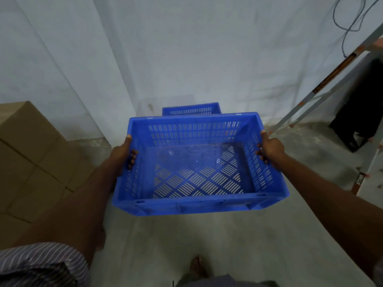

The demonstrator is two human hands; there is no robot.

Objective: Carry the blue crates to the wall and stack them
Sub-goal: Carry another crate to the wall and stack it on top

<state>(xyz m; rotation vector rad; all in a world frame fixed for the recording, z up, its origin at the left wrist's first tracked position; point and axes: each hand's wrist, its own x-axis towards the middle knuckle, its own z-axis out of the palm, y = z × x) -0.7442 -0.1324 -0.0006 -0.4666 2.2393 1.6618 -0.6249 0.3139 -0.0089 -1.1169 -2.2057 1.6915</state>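
I hold an empty blue slotted crate (pixel 199 175) in the air in front of me, above the grey floor. My left hand (pixel 124 151) grips its left side wall, fingers curled inside through the rim. My right hand (pixel 269 149) grips the right side wall the same way. Beyond it, another blue crate (pixel 191 109) stands on the floor against the white wall (pixel 186 48); only its far rim and slotted wall show above the held crate.
Stacked brown cardboard boxes (pixel 31 154) stand at the left. A metal ladder (pixel 331 79) leans at the right, with a black object (pixel 362 110) behind it and a cable hanging on the wall. My foot (pixel 196 266) shows at the bottom.
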